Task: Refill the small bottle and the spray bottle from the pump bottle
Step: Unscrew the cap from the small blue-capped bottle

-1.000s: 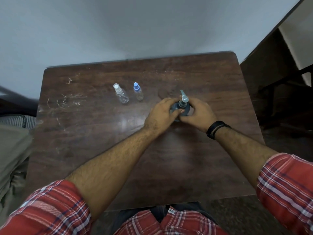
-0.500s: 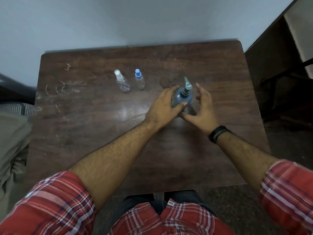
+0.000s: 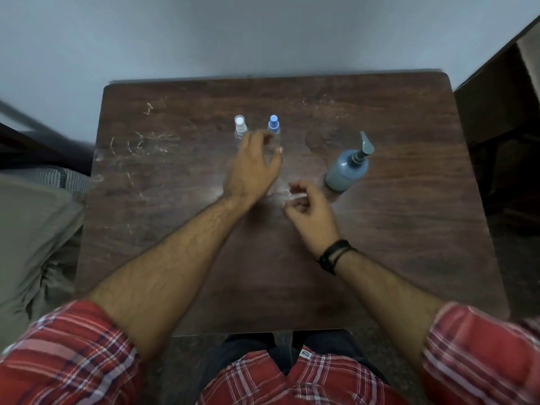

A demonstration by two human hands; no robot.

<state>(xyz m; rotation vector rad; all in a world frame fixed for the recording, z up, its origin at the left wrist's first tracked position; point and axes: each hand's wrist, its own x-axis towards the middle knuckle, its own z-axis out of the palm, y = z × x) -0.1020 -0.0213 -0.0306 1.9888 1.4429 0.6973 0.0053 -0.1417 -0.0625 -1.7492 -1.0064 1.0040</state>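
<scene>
Hands above a scratched wooden table [image 3: 409, 229], three bottles standing on it.

Left hand [image 3: 252, 168] reaches toward the far middle with fingers spread and curved, empty, partly covering the clear bodies of the white-capped bottle [image 3: 240, 125] and the blue-capped bottle [image 3: 273, 125], which stand side by side; contact cannot be told. Right hand [image 3: 308, 210] hovers nearer, fingers loosely curled, holding nothing. Blue pump bottle [image 3: 347, 168] stands upright just right of it, untouched.

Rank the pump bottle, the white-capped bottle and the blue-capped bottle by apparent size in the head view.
1. Pump bottle: clearly largest.
2. Blue-capped bottle and white-capped bottle: alike, and the left hand covers their lower parts, so no ranking between them.
</scene>
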